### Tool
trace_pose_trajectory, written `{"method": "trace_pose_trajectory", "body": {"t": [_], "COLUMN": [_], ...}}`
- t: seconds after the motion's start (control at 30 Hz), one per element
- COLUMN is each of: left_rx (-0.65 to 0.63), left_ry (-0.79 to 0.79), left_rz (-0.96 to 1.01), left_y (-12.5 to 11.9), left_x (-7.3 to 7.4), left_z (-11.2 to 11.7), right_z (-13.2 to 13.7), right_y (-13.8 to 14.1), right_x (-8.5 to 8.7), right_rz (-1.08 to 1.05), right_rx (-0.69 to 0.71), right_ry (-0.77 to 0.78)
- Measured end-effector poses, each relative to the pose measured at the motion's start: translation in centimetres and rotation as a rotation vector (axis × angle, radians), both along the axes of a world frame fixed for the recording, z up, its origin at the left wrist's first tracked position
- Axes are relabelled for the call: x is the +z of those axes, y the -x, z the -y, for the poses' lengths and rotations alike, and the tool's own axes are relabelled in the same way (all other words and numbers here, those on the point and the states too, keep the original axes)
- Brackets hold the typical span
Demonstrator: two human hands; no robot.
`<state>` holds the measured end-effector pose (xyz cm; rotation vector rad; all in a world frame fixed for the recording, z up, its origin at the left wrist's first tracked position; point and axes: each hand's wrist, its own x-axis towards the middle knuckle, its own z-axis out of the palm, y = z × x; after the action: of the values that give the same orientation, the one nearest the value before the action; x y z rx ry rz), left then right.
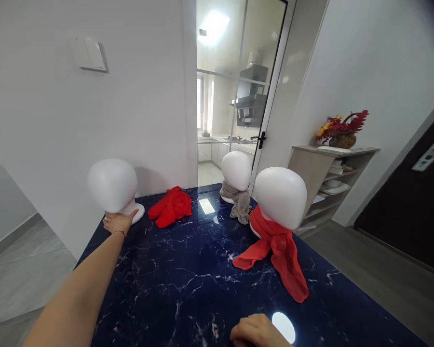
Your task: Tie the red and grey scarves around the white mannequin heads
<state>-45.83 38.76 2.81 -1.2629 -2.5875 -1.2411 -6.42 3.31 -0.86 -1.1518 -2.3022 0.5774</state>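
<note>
At the table's far left, my left hand [118,222] is wrapped around the neck of a white mannequin head [113,184], thumb on one side and fingers on the other. A crumpled red scarf [172,207] lies on the table just right of that head. My right hand [257,330] rests low at the table's near side, fingers curled, with nothing visible in it. Beyond it stands a second mannequin head [280,195] with a red scarf [282,250] knotted round its neck, its ends spread on the table. Behind, a third mannequin head [236,169] wears a grey scarf [240,202].
The dark blue marbled table [188,284] reaches back to the wall. A glass door [231,96] stands behind it, with a kitchen beyond. To the right are a low shelf unit [304,173] with a flower basket [342,135] on top and a dark door [408,212].
</note>
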Motion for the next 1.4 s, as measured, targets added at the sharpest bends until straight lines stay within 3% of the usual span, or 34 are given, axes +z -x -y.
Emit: {"method": "trace_pose_trajectory", "body": {"t": [0.17, 0.33, 0.43, 0.53, 0.67, 0.8, 0.93, 1.23, 1.4], "left_rx": [0.011, 0.035, -0.085, -0.237, -0.427, -0.576, -0.681, -0.813, -0.838], "left_ry": [-0.022, -0.031, -0.061, -0.097, -0.221, -0.281, -0.296, -0.288, -0.269], "left_rz": [0.163, 0.289, 0.305, 0.315, 0.44, 0.502, 0.453, 0.412, 0.39], "left_y": [-2.0, -8.2, -12.5, -16.7, -21.6, -24.5, -25.1, -24.7, -24.4], "left_x": [0.9, 1.7, 1.8, 1.4, 0.3, -0.7, -0.9, -1.2, -1.3], "left_z": [4.6, 11.4, 16.0, 21.2, 28.5, 34.9, 38.0, 37.5, 37.5], "right_z": [0.8, -0.2, -2.3, -5.4, -9.5, -12.0, -13.1, -13.9, -14.1], "right_y": [0.1, -1.6, -5.0, -9.7, -14.1, -14.4, -14.2, -17.0, -16.1], "right_x": [1.9, 2.5, 3.0, 3.8, 4.6, 4.0, 3.0, 1.3, 2.1], "right_rz": [-0.141, -0.563, -0.832, -0.913, -0.803, -0.785, -0.784, -1.019, -1.311], "right_rx": [-0.136, -0.636, -0.981, -1.264, -1.499, -1.532, -1.531, -1.356, -1.249], "right_ry": [0.04, -0.069, -0.23, -0.356, -0.197, -0.104, -0.079, -0.14, -0.17]}}
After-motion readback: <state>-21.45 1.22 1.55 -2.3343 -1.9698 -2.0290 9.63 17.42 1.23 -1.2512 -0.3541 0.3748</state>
